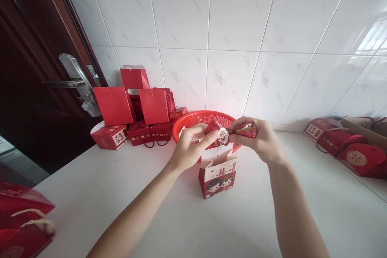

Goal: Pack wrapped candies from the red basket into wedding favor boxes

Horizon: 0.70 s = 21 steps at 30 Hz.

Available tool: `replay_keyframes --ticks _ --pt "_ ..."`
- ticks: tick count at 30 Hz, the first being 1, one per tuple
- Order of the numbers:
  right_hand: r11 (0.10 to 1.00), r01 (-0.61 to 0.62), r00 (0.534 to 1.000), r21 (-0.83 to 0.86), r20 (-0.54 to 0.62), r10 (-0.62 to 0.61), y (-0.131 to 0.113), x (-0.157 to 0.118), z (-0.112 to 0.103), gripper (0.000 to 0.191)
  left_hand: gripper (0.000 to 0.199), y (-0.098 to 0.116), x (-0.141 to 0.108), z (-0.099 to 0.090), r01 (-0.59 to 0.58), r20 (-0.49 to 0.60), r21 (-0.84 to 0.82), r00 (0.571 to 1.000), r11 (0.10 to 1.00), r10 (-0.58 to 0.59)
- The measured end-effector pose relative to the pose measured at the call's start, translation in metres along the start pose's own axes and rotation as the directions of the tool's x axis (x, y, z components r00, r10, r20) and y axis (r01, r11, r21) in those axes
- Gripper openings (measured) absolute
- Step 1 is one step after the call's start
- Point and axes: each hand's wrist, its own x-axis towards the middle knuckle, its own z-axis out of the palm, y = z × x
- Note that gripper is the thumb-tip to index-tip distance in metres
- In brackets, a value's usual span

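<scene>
My left hand point(192, 145) is closed, thumb and fingers pinching red-and-white wrapped candies point(223, 136) with printed characters. Close beside it, my right hand point(261, 141) grips another red wrapped candy point(246, 130) with a gold band. How many pieces the left hand holds is partly hidden by its fingers. Just below both hands, a small red and white candy box point(219, 183) stands upright on the table with its top flaps raised; two cartoon faces decorate its front. Behind the hands sits a red plastic mesh basket point(208, 113), its contents mostly covered by the hands.
Red gift boxes point(113, 107) are stacked against the tiled wall at the back left. More red boxes point(356, 157) lie at the right edge beside a cardboard carton point(359, 128). A red bag with rope handles point(24, 217) is at the near left. A dark door point(36, 48) borders the table.
</scene>
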Motion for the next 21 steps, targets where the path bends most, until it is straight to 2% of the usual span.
replay_keyframes --ticks 4,9,12,16,18,21 --pt "1.0 0.027 1.0 -0.008 -0.004 -0.027 -0.002 -0.001 0.0 0.025 0.038 -0.001 0.002 0.0 0.015 -0.04 -0.072 0.999 0.997 -0.018" --pt "0.998 0.068 0.997 -0.005 -0.038 -0.068 0.0 -0.002 0.001 0.021 0.03 -0.009 0.004 0.004 0.085 -0.027 -0.228 0.995 0.97 -0.093" --pt "0.999 0.04 0.998 0.016 -0.044 -0.039 0.002 0.0 0.0 0.022 0.029 -0.011 0.004 0.007 0.036 -0.105 -0.229 0.993 0.973 -0.061" --pt "0.998 -0.024 1.0 0.062 -0.008 0.024 0.005 0.003 0.001 0.032 0.034 -0.01 0.003 0.008 -0.005 -0.214 -0.194 0.976 0.981 -0.037" --pt "0.998 -0.02 1.0 0.06 -0.015 0.021 0.005 0.004 0.003 0.033 0.031 -0.01 0.003 0.008 0.034 -0.186 -0.233 0.979 0.972 -0.079" --pt "1.0 0.011 0.999 0.018 -0.031 -0.01 0.005 0.003 0.005 0.031 0.026 -0.01 0.004 0.007 0.13 -0.082 -0.311 0.983 0.941 -0.163"
